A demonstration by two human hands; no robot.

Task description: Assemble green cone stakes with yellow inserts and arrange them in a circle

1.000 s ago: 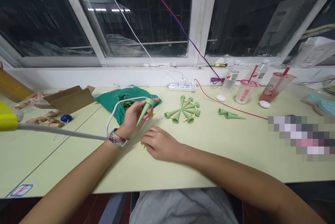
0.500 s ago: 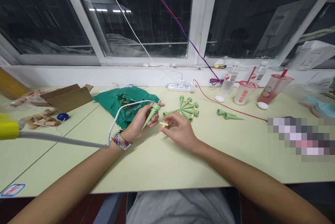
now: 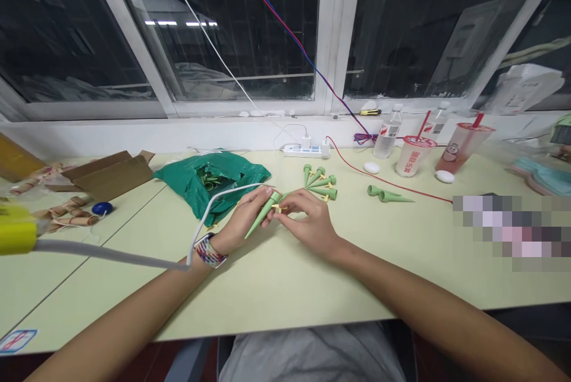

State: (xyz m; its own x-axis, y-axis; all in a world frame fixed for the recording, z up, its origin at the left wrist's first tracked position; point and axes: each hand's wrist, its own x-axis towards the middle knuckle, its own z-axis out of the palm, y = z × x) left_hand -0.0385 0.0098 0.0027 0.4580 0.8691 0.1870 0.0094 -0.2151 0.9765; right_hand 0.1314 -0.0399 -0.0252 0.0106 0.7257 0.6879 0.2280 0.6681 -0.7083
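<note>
My left hand (image 3: 246, 215) is closed around a green plastic watering spike (image 3: 262, 215), its tip pointing down and toward me. Between the fingertips of my right hand (image 3: 310, 215) is a small yellow valve (image 3: 279, 208), held against the side of the spike near its capped end. Whether the valve sits inside the spike cannot be made out. Just beyond my hands, several green spikes (image 3: 328, 193) with yellow valves lie fanned out. Two green spikes (image 3: 392, 196) without visible valves lie farther right. An open green plastic bag (image 3: 182, 175) with green pieces inside rests behind my left hand.
A white power strip (image 3: 297, 150) lies by the wall, with a red cable (image 3: 357, 168) running right. Cups (image 3: 413, 159), bottles (image 3: 388, 135) and white oval objects (image 3: 371, 168) stand at back right. At left are a cardboard box (image 3: 111, 177) and a blue ball (image 3: 102, 208). A grey cable (image 3: 116, 254) crosses my left forearm.
My hands have come together. The yellow valve, earlier apart from the spike, now meets its side. The spike has turned slightly in my left hand.
</note>
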